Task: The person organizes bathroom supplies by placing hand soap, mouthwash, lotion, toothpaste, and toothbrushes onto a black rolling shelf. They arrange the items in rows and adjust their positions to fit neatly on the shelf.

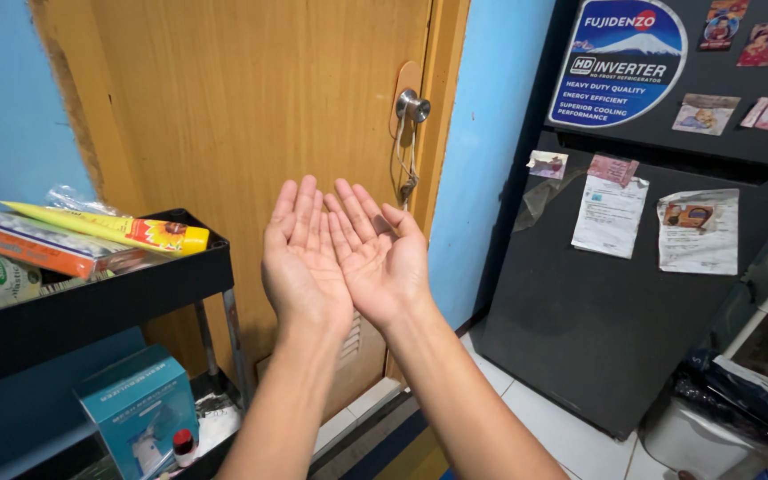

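Both of my hands are raised side by side in front of a wooden door (pixel 242 116), palms up and touching along their inner edges. My left hand (pixel 302 258) is open with fingers together and holds nothing. My right hand (pixel 382 256) is likewise open and empty, fingers slightly spread. A metal door knob (pixel 412 106) with a cord hanging from it sits just above and to the right of my fingertips.
A black shelf cart (pixel 126 289) at the left carries a yellow tube (pixel 117 228), an orange box and a teal box (pixel 140 409) lower down. A dark refrigerator (pixel 615 329) with stickers and papers stands at the right. White floor tiles and a striped mat lie below.
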